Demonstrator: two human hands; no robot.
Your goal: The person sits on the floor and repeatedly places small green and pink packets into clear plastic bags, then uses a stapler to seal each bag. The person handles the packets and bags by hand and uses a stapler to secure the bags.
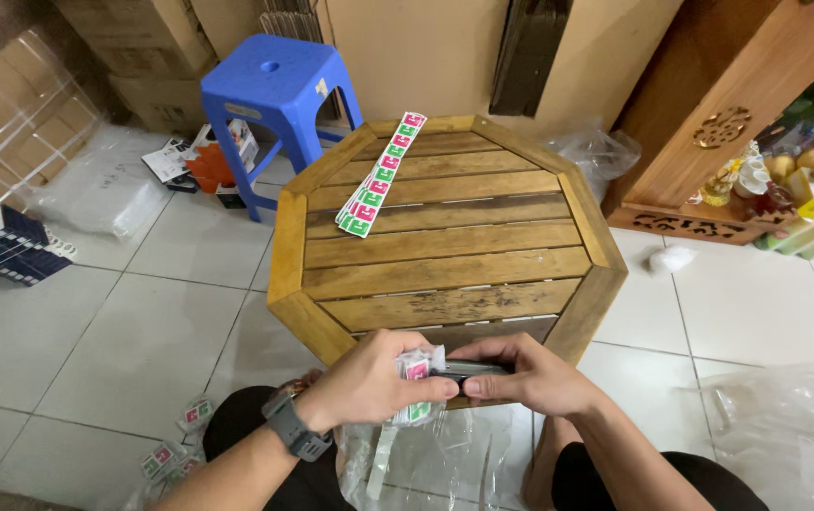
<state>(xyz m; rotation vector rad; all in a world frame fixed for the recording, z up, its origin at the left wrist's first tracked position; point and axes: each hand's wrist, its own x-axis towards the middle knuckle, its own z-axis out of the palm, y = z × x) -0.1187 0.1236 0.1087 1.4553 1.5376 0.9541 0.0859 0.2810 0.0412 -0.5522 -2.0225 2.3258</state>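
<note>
left hand (369,383): grip closed round a crinkly pink-green sachet strip (416,367), bottom centre
right hand (530,378): fingers pinching a slim dark bar (468,369)
counter (445,241): slatted octagonal wood, another sachet strip (380,175) lying upper left

Both hands' grip hides most of the dark flat object (468,370).

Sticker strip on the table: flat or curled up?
Flat. The pink-and-green sticker strip lies stretched out straight across the slats of the wooden table, far end overhanging the edge.
</note>
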